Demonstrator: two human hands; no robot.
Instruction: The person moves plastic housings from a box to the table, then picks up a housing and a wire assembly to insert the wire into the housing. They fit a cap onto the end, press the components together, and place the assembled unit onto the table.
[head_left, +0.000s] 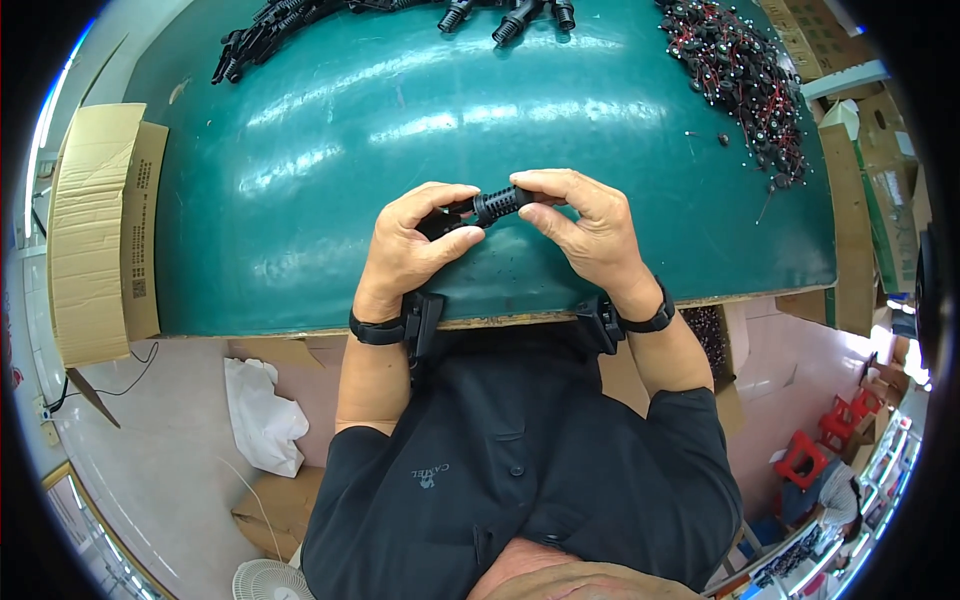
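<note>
1. Left hand (408,242): palm turned inward, thumb below and curved fingers above, grasping the left portion of the slotted black part (497,206)
2. Right hand (597,232): angled inward to face the left, with index finger and thumb pinching the part's right end
3. Slotted black part: held between both hands, its right end slightly higher in view, over the near half of the green table (300,250)
4. Forearms (374,385): bare, with a black strap (374,331) around each wrist
</note>
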